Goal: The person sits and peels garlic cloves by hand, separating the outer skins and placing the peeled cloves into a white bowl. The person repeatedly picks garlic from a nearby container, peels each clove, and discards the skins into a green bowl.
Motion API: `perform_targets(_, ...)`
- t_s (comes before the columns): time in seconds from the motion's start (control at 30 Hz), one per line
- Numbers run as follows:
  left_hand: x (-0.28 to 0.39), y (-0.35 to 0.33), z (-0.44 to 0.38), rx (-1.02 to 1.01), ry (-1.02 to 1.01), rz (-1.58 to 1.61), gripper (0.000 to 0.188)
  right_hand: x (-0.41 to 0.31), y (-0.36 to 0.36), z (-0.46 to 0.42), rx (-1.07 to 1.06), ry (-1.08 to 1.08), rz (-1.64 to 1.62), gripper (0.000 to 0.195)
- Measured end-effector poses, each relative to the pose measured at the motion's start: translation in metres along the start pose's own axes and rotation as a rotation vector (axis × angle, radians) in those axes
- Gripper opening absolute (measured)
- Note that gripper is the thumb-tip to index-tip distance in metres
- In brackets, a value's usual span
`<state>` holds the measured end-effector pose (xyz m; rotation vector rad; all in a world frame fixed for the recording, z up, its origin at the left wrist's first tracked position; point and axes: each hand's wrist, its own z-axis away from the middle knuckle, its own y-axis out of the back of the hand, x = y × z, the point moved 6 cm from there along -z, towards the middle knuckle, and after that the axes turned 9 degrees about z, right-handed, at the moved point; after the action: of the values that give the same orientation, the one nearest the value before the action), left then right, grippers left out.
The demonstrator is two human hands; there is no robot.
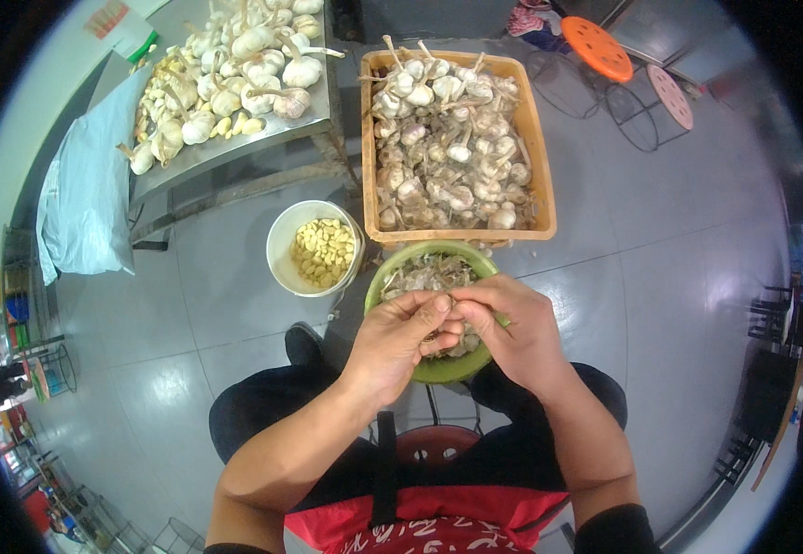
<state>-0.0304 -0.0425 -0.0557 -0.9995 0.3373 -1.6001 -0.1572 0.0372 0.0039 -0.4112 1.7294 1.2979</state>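
My left hand (pixel 401 332) and my right hand (pixel 512 322) meet above a green plastic basin (pixel 375 284). Thumb and fingers of both pinch at one small thing between them, apparently a garlic clove, mostly hidden by the fingertips. Something small and brownish shows beneath my left fingers, too covered to name. Papery garlic skins (pixel 426 272) fill the basin. To its left stands a white plastic bucket (pixel 278 239) holding peeled garlic cloves (pixel 323 253). Just beyond the basin, an orange plastic crate (pixel 547 180) is heaped with whole garlic bulbs (pixel 460 149), stems still on.
A metal table (pixel 235 158) at upper left carries more garlic bulbs (pixel 256 69) and loose cloves. A pale blue plastic bag (pixel 86 201) hangs at its edge. Stools with an orange seat (pixel 597 48) and a pink seat (pixel 670 97) stand at upper right. Grey tiles (pixel 249 374) cover the floor.
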Motion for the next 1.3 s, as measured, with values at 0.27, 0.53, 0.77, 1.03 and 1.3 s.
perform_targets(0.27, 0.001, -0.002, 0.003, -0.01, 0.0, 0.015, 0.025, 0.018, -0.003, 0.002, -0.11, -0.285, -0.315, 0.018)
perform_targets(0.53, 0.009, -0.004, 0.002, 0.033, 0.007, 0.067, 0.026, 0.023, 0.0, 0.005, -0.04, -0.364, -0.517, 0.014)
perform_targets(0.77, 0.023, -0.003, 0.002, 0.112, -0.033, 0.148, 0.033, 0.016, 0.004, 0.004, -0.274, -0.304, -0.09, 0.019)
perform_targets(1.03, 0.015, -0.006, 0.002, 0.056, 0.014, 0.209, 0.034, -0.018, 0.004, -0.002, -0.02, 0.16, 0.282, 0.031)
perform_targets(1.3, 0.005, -0.005, 0.0, -0.044, 0.081, 0.146, 0.047, -0.02, -0.005, 0.001, -0.077, 0.2, 0.33, 0.029)
